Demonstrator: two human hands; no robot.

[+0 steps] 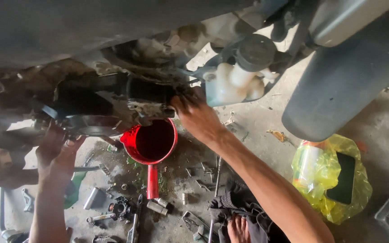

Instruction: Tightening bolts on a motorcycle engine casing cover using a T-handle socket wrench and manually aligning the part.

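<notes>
Red plastic, glossy and wet-looking, makes up the round dipper with its straight handle (pixel 151 148), which sits on the stained concrete floor (pixel 257 130) directly under the greasy dark metal underside of a vehicle (pixel 113 96) (its bowl looks dark inside, with the handle pointing toward the viewer). One such dipper shows. Two hands are raised to the machinery: the right hand (pixel 196 114) presses against a black part just above the dipper's rim, fingers curled onto it, though what they grip I cannot tell. The left hand (pixel 57 148) reaches up at a round metal disc (pixel 91 126), fingers narrow and partly hidden. One white plastic reservoir (pixel 232 85) hangs nearby, and one yellow plastic bag (pixel 329 180) lies to the right. Several sockets and wrenches (pixel 127 209) scatter below.
</notes>
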